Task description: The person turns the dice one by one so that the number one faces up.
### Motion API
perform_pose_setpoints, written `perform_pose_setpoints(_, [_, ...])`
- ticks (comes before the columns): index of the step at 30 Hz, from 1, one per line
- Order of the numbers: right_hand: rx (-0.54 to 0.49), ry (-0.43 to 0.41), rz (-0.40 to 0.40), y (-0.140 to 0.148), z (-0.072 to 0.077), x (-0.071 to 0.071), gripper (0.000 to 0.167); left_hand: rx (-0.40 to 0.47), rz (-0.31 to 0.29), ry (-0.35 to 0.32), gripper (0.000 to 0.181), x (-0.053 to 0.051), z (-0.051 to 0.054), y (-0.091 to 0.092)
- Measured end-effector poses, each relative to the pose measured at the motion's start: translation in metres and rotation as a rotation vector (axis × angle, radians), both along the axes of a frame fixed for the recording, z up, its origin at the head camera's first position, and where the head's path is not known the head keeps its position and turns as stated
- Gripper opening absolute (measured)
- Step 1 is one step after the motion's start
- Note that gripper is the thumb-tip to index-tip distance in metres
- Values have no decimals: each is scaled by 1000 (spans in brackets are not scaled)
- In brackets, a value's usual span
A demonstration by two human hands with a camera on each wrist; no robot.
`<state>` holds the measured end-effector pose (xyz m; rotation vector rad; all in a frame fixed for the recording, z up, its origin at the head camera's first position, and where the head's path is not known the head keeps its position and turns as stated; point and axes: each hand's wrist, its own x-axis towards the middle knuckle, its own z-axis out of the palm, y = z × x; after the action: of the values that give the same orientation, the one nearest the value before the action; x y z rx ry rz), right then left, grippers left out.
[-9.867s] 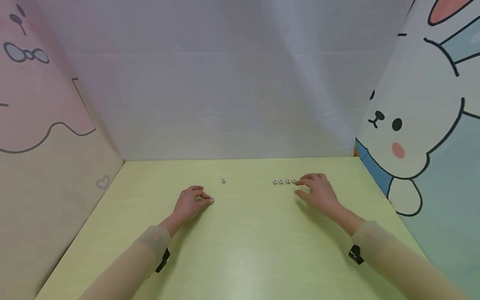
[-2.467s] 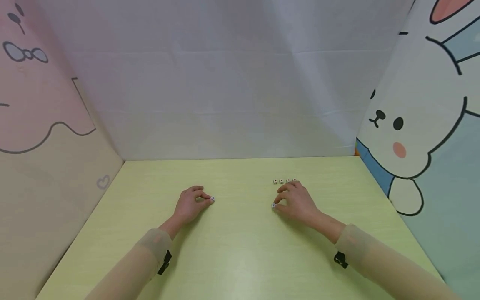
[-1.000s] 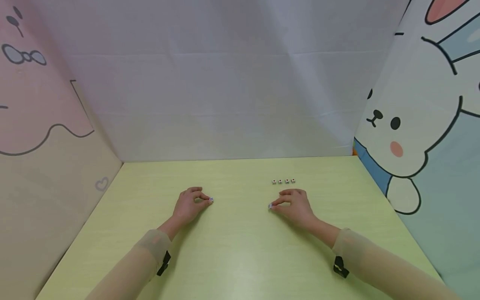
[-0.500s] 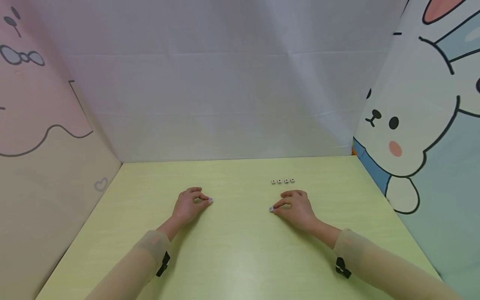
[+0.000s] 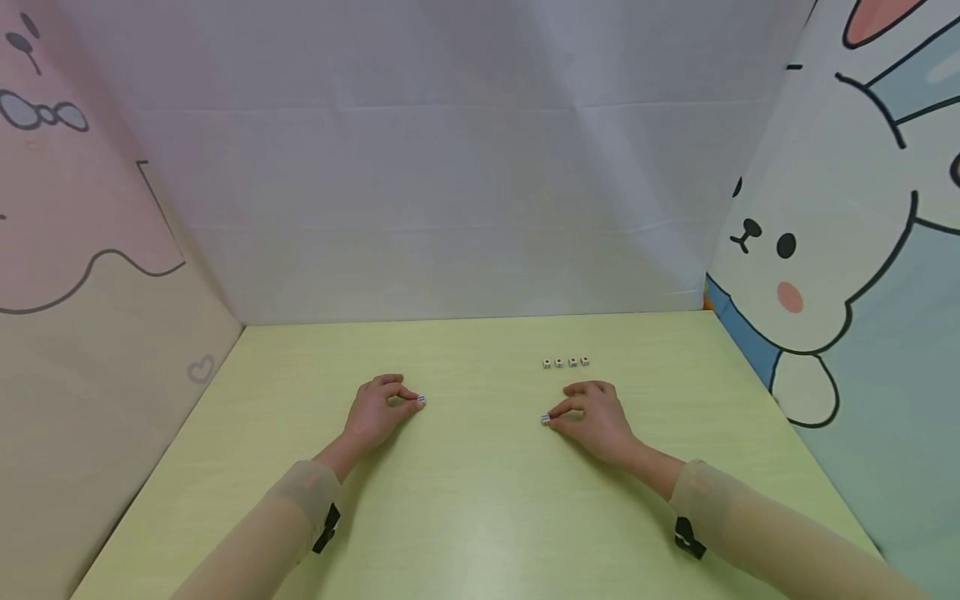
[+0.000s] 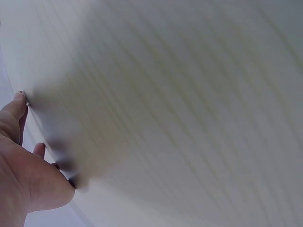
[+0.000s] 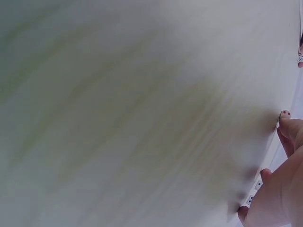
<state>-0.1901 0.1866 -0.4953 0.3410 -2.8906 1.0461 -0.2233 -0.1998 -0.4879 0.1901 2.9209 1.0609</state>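
My left hand (image 5: 378,410) pinches a small white die (image 5: 422,400) between thumb and forefinger, low over the table. On the other side, my right hand (image 5: 596,421) holds a second white die (image 5: 545,420) at its thumb and fingertips. Red pips show on this die (image 7: 285,114) in the right wrist view. Behind the right hand, several dice (image 5: 558,363) stand in a short row, each with one red dot on top. The left wrist view shows the left hand (image 6: 28,175) at its edge, its die mostly hidden by the fingers.
A pale yellow table (image 5: 480,508) spans the space under both hands. A white sheet (image 5: 465,183) closes off the back. Cartoon-printed panels stand at the left (image 5: 97,400) and right (image 5: 900,350).
The lone die that lay at the back centre is gone from there. My right hand has left the row, and now pinches a die, lately turned slightly. The left hand has stayed put.
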Motion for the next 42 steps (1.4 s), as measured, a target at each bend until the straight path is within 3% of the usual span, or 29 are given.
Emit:
perform_pose_setpoints(12, [-8,-2,-2,1,-1,2,11,-6,1,2,18,1,0,0])
perform_pose_setpoints(27, [159,157,89,4,16,-3,15,-1,-5,-4,18,1,-2,-3])
perform_pose_setpoints(35, [267,163,171,2,22,-8,12,-3,-6,-5,18,1,-1,-3])
perform_pose_setpoints(42, [285,148,183,-2,20,-11,9,-13,-8,-1,19,0,-2,-1])
